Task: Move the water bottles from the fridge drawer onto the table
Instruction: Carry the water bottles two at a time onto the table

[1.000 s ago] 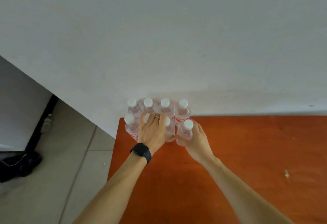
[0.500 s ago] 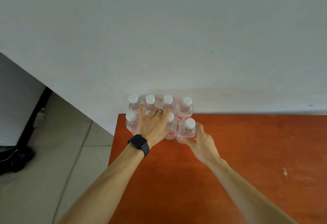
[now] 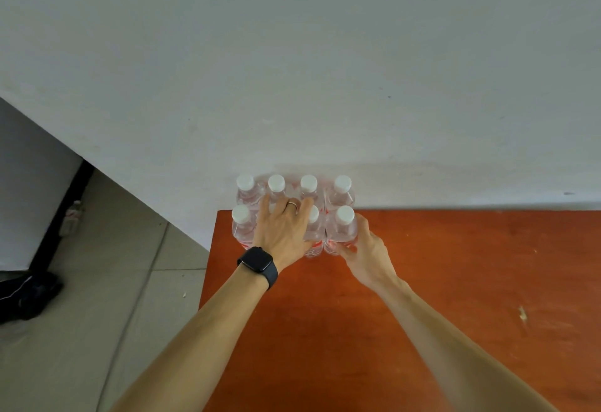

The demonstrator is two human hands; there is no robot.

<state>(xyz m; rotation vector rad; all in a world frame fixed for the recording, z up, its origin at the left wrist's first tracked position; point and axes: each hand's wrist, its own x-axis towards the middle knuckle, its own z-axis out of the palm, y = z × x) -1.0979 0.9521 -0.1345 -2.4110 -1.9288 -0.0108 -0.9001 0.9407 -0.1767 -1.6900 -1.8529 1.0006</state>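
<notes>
Standing in two rows on the far left corner of the desk, water bottles, I see my left hand flat across the front row, fingers spread, right hand curled round the front right bottle

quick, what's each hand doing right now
Left hand: open, fingers spread flat over the water bottles.
Right hand: closed round the front right bottle.
</notes>
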